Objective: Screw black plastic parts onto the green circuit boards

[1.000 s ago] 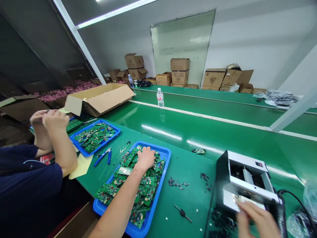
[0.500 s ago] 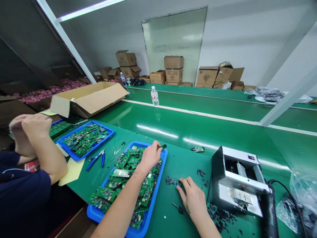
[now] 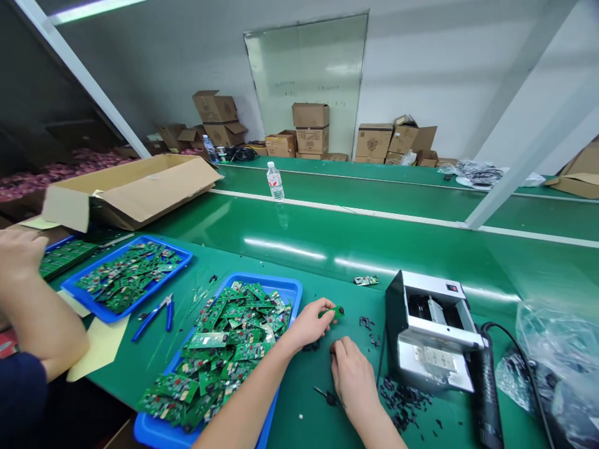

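Observation:
A small green circuit board (image 3: 336, 311) is pinched in the fingers of my left hand (image 3: 312, 322), just right of the blue tray (image 3: 294, 288) heaped with boards. Close below it, my right hand (image 3: 354, 376) rests low over the bench, fingers bent and drawn together; what they hold, if anything, is hidden. Small black plastic parts (image 3: 312, 346) lie partly covered under my left hand. A thin dark screwdriver-like tool (image 3: 327, 395) lies beside my right hand. More black clips (image 3: 367, 322) are scattered to the right.
A white and black machine (image 3: 433, 337) stands at the right, with a pile of black parts (image 3: 402, 402) before it. One board (image 3: 366, 280) lies behind my hands. Left are blue cutters (image 3: 154, 317), a second tray (image 3: 187, 257) of boards and a co-worker's arm (image 3: 42, 318).
My left hand has moved right, off the tray, carrying the circuit board close to my right hand. My right hand's fingers have drawn together. The view has turned slightly right.

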Demonstrator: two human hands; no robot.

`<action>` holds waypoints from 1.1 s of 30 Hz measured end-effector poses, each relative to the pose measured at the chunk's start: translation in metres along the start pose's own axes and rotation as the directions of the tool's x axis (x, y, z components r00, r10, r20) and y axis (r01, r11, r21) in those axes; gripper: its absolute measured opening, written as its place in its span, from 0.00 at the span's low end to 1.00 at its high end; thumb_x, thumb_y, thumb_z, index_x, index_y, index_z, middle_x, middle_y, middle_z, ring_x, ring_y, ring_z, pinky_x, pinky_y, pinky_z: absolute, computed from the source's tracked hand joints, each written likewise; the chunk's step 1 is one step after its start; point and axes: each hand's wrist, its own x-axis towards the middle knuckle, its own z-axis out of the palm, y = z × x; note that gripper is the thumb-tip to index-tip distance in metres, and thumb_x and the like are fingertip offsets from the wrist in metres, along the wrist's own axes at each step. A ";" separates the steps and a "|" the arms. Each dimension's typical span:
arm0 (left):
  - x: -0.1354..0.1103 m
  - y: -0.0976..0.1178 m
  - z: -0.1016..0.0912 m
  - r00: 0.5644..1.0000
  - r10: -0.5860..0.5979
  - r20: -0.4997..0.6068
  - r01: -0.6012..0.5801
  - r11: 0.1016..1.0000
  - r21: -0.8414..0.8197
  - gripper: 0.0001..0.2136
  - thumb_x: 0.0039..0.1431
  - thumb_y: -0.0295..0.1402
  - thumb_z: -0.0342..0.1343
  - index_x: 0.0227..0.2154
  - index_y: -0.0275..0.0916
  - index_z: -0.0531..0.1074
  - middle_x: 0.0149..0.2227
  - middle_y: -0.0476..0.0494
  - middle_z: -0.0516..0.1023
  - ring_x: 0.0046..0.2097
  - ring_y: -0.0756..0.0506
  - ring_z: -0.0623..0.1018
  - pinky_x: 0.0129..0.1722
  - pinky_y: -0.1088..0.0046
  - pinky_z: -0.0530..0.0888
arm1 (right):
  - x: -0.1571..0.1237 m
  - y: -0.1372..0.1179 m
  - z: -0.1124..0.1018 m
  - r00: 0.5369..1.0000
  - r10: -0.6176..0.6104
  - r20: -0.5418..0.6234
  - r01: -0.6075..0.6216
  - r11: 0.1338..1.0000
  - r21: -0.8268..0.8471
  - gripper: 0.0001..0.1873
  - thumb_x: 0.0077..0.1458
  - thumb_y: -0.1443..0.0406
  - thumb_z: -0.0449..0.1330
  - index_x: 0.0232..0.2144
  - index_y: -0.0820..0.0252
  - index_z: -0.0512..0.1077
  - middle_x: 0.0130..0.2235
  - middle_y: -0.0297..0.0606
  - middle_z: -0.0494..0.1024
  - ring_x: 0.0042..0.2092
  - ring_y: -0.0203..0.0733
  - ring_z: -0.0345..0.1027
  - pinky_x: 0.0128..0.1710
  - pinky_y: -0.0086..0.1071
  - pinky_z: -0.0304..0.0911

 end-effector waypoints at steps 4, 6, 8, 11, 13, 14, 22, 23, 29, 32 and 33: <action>-0.002 0.003 0.001 0.999 -0.011 0.042 0.017 0.989 -0.150 0.13 0.56 0.40 0.53 0.37 0.36 0.65 0.33 0.45 0.76 0.29 0.52 0.73 0.25 0.79 0.67 | 0.004 0.004 -0.007 1.000 0.012 -0.020 -0.009 0.987 0.161 0.11 0.55 0.75 0.50 0.34 0.58 0.70 0.33 0.39 0.72 0.33 0.41 0.70 0.31 0.31 0.64; -0.003 0.005 0.002 0.997 -0.039 0.071 0.055 0.970 -0.237 0.15 0.55 0.43 0.54 0.37 0.36 0.63 0.33 0.44 0.77 0.29 0.52 0.75 0.26 0.78 0.68 | 0.008 0.009 -0.014 0.999 0.010 -0.030 -0.002 0.962 0.272 0.12 0.57 0.74 0.49 0.36 0.58 0.70 0.34 0.38 0.72 0.33 0.39 0.70 0.33 0.30 0.66; -0.005 0.007 0.004 0.991 -0.085 0.103 0.112 0.947 -0.300 0.18 0.54 0.46 0.56 0.37 0.37 0.62 0.33 0.44 0.77 0.30 0.51 0.76 0.27 0.78 0.69 | 0.011 0.013 -0.021 0.999 0.024 -0.046 -0.005 0.926 0.378 0.12 0.58 0.73 0.48 0.37 0.58 0.70 0.36 0.39 0.73 0.35 0.38 0.71 0.32 0.28 0.67; -0.007 0.007 0.009 0.979 -0.149 0.136 0.188 0.919 -0.346 0.21 0.51 0.49 0.58 0.37 0.37 0.61 0.30 0.47 0.76 0.29 0.51 0.75 0.28 0.75 0.71 | 0.014 0.018 -0.029 0.994 0.078 -0.076 -0.030 0.866 0.499 0.12 0.59 0.72 0.47 0.35 0.58 0.69 0.37 0.41 0.73 0.36 0.38 0.71 0.25 0.24 0.66; -0.008 0.005 0.012 0.967 -0.168 0.191 0.230 0.897 -0.378 0.23 0.49 0.49 0.61 0.37 0.38 0.61 0.28 0.49 0.74 0.27 0.52 0.74 0.28 0.74 0.72 | 0.014 0.019 -0.031 0.990 0.107 -0.094 -0.037 0.833 0.552 0.11 0.60 0.70 0.47 0.33 0.59 0.69 0.37 0.42 0.72 0.36 0.38 0.71 0.25 0.24 0.67; -0.008 0.004 0.013 0.959 -0.167 0.230 0.249 0.883 -0.398 0.23 0.48 0.49 0.62 0.37 0.38 0.61 0.27 0.50 0.73 0.26 0.52 0.74 0.28 0.74 0.72 | 0.014 0.019 -0.031 0.988 0.114 -0.102 -0.035 0.819 0.572 0.10 0.60 0.70 0.47 0.32 0.59 0.68 0.38 0.42 0.71 0.37 0.38 0.71 0.26 0.25 0.68; -0.005 -0.003 0.024 0.949 -0.177 0.260 0.294 0.794 -0.532 0.27 0.39 0.40 0.69 0.37 0.38 0.60 0.25 0.56 0.69 0.23 0.56 0.70 0.28 0.75 0.72 | 0.014 0.024 -0.027 0.982 0.148 -0.114 -0.034 0.744 0.667 0.08 0.57 0.65 0.55 0.33 0.57 0.75 0.42 0.46 0.73 0.44 0.45 0.71 0.42 0.36 0.72; -0.004 -0.003 0.026 0.958 -0.174 0.227 0.272 0.800 -0.534 0.26 0.40 0.40 0.68 0.37 0.38 0.60 0.26 0.55 0.69 0.22 0.56 0.70 0.28 0.75 0.72 | 0.013 0.025 -0.026 0.980 0.168 -0.108 -0.051 0.733 0.679 0.08 0.56 0.64 0.57 0.34 0.57 0.76 0.43 0.46 0.72 0.45 0.47 0.71 0.42 0.36 0.72; -0.005 -0.001 0.042 0.995 -0.097 -0.006 0.079 0.844 -0.531 0.17 0.44 0.33 0.64 0.33 0.37 0.61 0.27 0.54 0.69 0.22 0.55 0.70 0.26 0.75 0.71 | 0.013 0.034 -0.016 0.947 0.316 -0.050 -0.168 0.625 0.762 0.14 0.54 0.57 0.60 0.38 0.59 0.75 0.44 0.47 0.73 0.44 0.49 0.73 0.37 0.35 0.76; -0.005 0.001 0.047 0.992 -0.025 -0.124 -0.036 0.883 -0.468 0.13 0.46 0.29 0.60 0.31 0.37 0.61 0.26 0.54 0.68 0.23 0.54 0.69 0.25 0.77 0.69 | 0.017 0.036 -0.013 0.876 0.463 0.136 -0.327 0.360 0.874 0.23 0.47 0.53 0.65 0.42 0.61 0.72 0.40 0.46 0.78 0.36 0.49 0.77 0.31 0.37 0.76; -0.005 0.002 0.047 0.988 0.006 -0.152 -0.072 0.901 -0.429 0.12 0.46 0.28 0.60 0.31 0.37 0.61 0.27 0.54 0.68 0.24 0.54 0.69 0.25 0.78 0.69 | 0.019 0.036 -0.013 0.838 0.499 0.221 -0.377 0.236 0.896 0.26 0.44 0.52 0.68 0.41 0.62 0.72 0.37 0.45 0.79 0.34 0.49 0.77 0.30 0.37 0.76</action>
